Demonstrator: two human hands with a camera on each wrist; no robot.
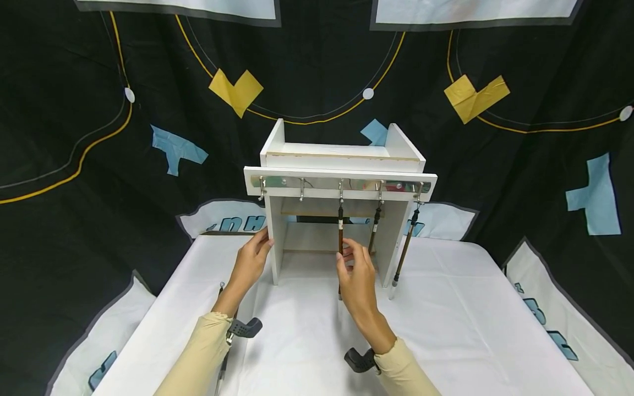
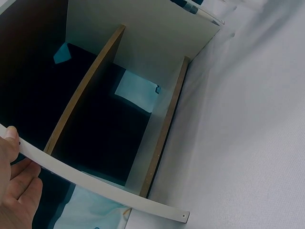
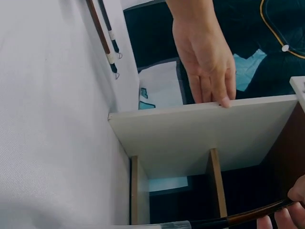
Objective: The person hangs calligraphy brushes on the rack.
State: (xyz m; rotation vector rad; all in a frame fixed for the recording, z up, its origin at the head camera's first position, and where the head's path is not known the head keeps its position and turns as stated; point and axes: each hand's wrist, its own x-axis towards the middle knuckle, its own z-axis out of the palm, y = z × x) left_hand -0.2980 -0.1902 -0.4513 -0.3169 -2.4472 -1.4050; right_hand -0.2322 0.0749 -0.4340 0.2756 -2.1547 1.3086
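Head view: the right hand (image 1: pixel 358 278) reaches up with its forearm slanting inward, its grip narrow, thumb and fingers pinching a brown brush (image 1: pixel 340 234). Hung from the middle hook (image 1: pixel 341 188), the brush runs nearly vertical, its clear-capped end pointing down toward the tabletop (image 1: pixel 455 324). Reaching forward, the left hand (image 1: pixel 249 267) holds a white side panel (image 1: pixel 274 258) between thumb and fingers.

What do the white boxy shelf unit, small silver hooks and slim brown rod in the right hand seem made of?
White boxy shelf unit: probably coated board, smooth white faces with brownish edges. Small silver hooks: likely metal, given their shine. Slim brown rod: glossy highlights suggest lacquered wood or plastic.
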